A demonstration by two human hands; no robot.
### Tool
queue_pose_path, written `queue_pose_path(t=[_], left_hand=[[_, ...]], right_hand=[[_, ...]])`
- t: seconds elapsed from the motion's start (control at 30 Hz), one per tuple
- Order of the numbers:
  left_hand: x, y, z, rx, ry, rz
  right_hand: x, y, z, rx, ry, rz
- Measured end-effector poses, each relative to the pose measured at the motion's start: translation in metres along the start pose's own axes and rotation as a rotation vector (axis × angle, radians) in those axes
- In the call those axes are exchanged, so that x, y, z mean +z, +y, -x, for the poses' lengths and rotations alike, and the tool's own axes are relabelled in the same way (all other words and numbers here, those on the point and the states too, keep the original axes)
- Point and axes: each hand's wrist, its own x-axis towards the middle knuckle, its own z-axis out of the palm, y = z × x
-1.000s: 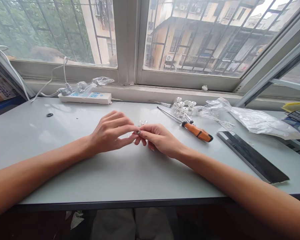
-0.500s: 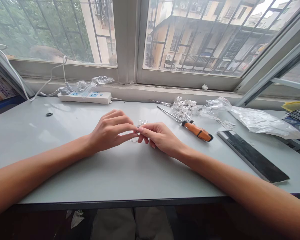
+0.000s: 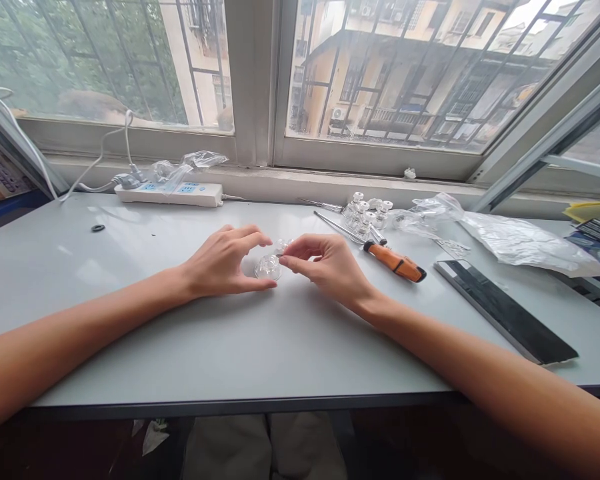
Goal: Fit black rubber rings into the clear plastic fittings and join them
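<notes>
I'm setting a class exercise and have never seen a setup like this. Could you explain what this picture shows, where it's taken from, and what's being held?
There's no machine here. A camera worn on a person's head looks down at their bare hands. The left hand curves around a clear dome-shaped part, and the right hand seems to pinch a small clear piece. On the pale table lie an orange-handled screwdriver, a group of clear parts, a plastic bag and a power strip.

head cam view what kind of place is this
Probably a home or small workshop desk by a barred upper-floor window: a power strip, an orange-handled screwdriver, and an apartment building outside.
</notes>
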Motion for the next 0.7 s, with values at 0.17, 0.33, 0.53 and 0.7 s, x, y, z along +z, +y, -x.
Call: queue_pose_path(t=[0.17, 0.33, 0.53, 0.7], left_hand=[[-0.0002, 0.0013, -0.0017, -0.065, -0.074, 0.146], [-0.0001, 0.0044, -0.001, -0.053, -0.044, 0.186], [0.0016, 0.007, 0.0002, -0.029, -0.023, 0.195], [0.0011, 0.0086, 0.0008, -0.007, -0.017, 0.187]], right_hand=[[0.0028, 0.0019, 0.0022, -0.117, -0.013, 0.175], [0.0009, 0.0027, 0.0045, -0.26, -0.049, 0.317], [-0.001, 0.0042, 0.0062, -0.455, -0.091, 0.607], [-0.001, 0.0047, 0.0074, -0.471, -0.103, 0.7]])
